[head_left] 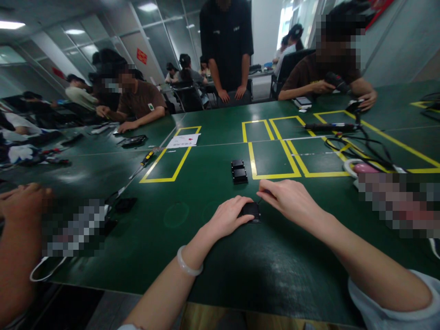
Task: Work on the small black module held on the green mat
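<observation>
A small black block (252, 211) lies on the green table (206, 256), held by my left hand (231, 216), whose fingers and thumb press around its left side. My right hand (284, 197) is closed in a pinch at the upper right of the block, on a thin dark tool (260, 200) whose tip points down toward the block's edge. Just beyond, a second black part (239, 171) with two raised sections rests on the table, touched by neither hand.
Yellow tape (277, 176) marks rectangles on the table. A yellow-black screwdriver (147, 158) and paper sheet (184, 140) lie left. Black cables (367, 151) and an electric screwdriver (332, 127) lie right. A person's arm (20, 247) is at far left; people sit opposite.
</observation>
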Available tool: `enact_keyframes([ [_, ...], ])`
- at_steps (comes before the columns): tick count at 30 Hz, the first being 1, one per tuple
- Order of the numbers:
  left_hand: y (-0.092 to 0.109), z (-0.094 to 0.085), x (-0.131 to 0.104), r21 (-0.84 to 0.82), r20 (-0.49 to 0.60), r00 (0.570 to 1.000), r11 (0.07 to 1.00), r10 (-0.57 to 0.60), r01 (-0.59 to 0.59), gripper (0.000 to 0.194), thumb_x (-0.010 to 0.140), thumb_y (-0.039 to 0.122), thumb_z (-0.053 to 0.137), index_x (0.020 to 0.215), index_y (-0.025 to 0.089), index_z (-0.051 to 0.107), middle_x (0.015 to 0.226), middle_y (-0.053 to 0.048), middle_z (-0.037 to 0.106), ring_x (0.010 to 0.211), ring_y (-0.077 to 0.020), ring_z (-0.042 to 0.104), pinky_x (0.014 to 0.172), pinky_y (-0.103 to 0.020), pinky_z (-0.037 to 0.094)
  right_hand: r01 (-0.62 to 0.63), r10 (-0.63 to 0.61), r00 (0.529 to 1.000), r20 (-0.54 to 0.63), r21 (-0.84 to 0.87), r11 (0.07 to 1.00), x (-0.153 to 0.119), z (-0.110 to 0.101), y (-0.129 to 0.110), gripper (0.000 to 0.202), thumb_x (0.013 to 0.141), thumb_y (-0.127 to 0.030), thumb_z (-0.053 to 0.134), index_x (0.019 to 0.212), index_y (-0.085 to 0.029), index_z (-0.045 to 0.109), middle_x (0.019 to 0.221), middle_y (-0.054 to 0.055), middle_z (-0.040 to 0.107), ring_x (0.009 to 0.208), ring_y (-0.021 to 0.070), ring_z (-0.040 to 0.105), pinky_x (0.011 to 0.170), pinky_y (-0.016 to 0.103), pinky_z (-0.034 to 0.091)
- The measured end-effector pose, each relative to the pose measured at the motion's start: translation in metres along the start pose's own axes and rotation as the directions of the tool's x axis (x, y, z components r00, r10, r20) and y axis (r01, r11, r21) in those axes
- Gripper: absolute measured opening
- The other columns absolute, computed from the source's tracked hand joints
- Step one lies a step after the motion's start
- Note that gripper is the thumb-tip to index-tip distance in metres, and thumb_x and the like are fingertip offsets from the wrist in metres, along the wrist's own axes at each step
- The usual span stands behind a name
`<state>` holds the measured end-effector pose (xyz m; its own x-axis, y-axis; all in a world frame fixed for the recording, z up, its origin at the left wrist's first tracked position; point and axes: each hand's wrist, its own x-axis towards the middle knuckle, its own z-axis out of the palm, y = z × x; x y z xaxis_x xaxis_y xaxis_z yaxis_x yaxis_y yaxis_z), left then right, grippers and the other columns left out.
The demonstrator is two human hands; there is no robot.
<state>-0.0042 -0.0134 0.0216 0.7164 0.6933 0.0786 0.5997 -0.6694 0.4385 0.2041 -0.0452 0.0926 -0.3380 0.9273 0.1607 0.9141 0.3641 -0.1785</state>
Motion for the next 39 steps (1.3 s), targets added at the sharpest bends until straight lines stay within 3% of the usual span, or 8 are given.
enact_keyframes([
  [7,0.0002,0.0005,0.0002,0.002,-0.003,1.0,1.0,0.002,-0.002,0.036,0.093,0.044,0.054,0.123,0.024,0.051,0.114,-0.005,0.06,0.104,-0.0229,0.06,0.09,-0.036,0.049,-0.05,0.051,0.999,0.015,-0.096,0.994,0.0028,0.0031,-0.0066,0.026,0.1,-0.037,0.033,0.095,-0.019,0.051,0.079,0.005,0.068,0.069,0.0207,0.064,0.053,0.028,0.023],
  [12,0.0012,-0.0011,0.0004,0.005,0.006,1.0,1.0,0.003,-0.003,0.034,0.094,0.044,0.054,0.121,0.024,0.051,0.113,-0.005,0.06,0.103,-0.0228,0.06,0.089,-0.035,0.049,0.021,-0.02,1.0,-0.009,0.029,0.999,-0.0001,-0.0006,-0.0031,0.012,0.096,-0.025,0.036,0.099,-0.02,0.047,0.087,0.003,0.067,0.073,0.0167,0.061,0.057,0.027,0.029],
  [18,0.0005,-0.0001,0.0003,0.01,0.005,1.0,1.0,0.003,-0.003,0.035,0.094,0.044,0.054,0.123,0.024,0.05,0.114,-0.006,0.059,0.104,-0.0233,0.059,0.091,-0.037,0.049,-0.004,0.003,1.0,-0.002,-0.042,0.999,0.0006,0.0009,-0.0033,0.022,0.098,-0.037,0.034,0.095,-0.021,0.048,0.079,0.004,0.067,0.07,0.0191,0.062,0.056,0.027,0.029],
  [25,0.0008,-0.0007,-0.0005,0.0,0.002,1.0,1.0,0.004,-0.004,0.035,0.093,0.043,0.055,0.122,0.024,0.05,0.116,-0.005,0.059,0.106,-0.0236,0.059,0.092,-0.037,0.049,0.041,-0.04,0.999,-0.016,0.076,0.996,-0.002,0.0015,0.0002,0.009,0.095,-0.026,0.039,0.099,-0.022,0.045,0.085,0.002,0.066,0.07,0.0159,0.06,0.056,0.026,0.03],
  [31,0.0002,-0.0006,-0.0001,-0.001,0.006,1.0,1.0,0.006,-0.006,0.035,0.093,0.043,0.054,0.123,0.024,0.05,0.115,-0.006,0.06,0.105,-0.0235,0.059,0.092,-0.037,0.049,-0.004,0.004,1.0,-0.005,-0.006,1.0,-0.0001,0.0021,-0.0037,0.02,0.098,-0.037,0.036,0.096,-0.021,0.047,0.08,0.003,0.066,0.067,0.0182,0.06,0.055,0.027,0.029],
  [39,0.0005,-0.0008,-0.0003,-0.017,0.005,1.0,1.0,0.001,-0.001,0.035,0.093,0.043,0.055,0.123,0.024,0.05,0.117,-0.006,0.059,0.108,-0.0235,0.059,0.092,-0.037,0.049,0.041,-0.04,0.999,-0.015,0.063,0.997,-0.0019,0.0014,0.0002,0.009,0.095,-0.026,0.04,0.099,-0.021,0.045,0.085,0.002,0.065,0.07,0.0166,0.06,0.057,0.026,0.031],
])
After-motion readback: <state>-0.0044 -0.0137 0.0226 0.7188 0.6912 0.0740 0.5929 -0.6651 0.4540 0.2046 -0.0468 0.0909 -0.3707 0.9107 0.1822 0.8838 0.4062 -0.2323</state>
